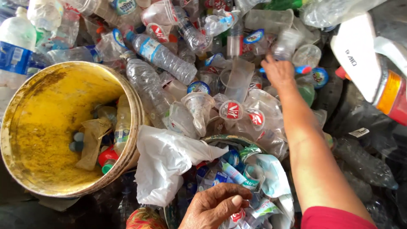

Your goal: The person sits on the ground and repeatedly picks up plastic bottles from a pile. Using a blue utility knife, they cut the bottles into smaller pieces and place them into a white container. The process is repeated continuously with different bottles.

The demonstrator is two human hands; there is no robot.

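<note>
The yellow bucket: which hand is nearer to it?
Left. The left hand is low in the picture, just right of the yellow bucket; the right hand reaches far off into the bottle pile.

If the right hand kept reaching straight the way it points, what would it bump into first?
The right hand points up into the heap. Just past its fingertips lies a crushed clear plastic cup, so it would likely meet that first, though depth in the pile is hard to judge.
</note>
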